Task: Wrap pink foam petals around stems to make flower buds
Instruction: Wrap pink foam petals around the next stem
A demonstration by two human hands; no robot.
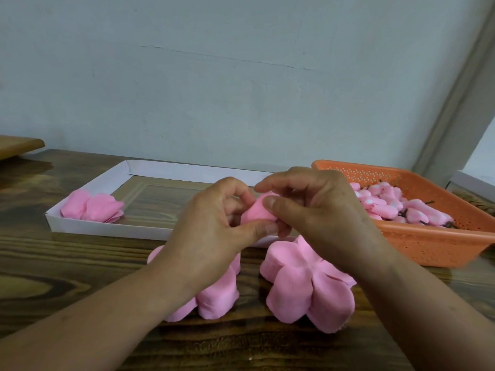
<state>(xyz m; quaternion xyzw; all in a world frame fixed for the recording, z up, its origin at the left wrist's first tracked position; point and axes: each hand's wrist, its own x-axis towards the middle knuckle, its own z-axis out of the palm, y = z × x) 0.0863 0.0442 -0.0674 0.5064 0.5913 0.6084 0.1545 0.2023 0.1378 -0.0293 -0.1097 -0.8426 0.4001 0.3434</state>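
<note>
Both my hands, left [214,223] & right [310,207], pinch one petal [255,210] above the table [80,263], rolling a bud. Basket [428,242] holds lots done; two petal stacks [302,285] left, plus more in tray [107,226]. Approx halfway, I'd guess.

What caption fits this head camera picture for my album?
Both hands, left and right, wrap a pink petal beside an orange basket of buds.

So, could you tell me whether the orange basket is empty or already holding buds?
Holding buds: the orange basket contains a heap of finished pink buds, dark stems showing among them.
</note>
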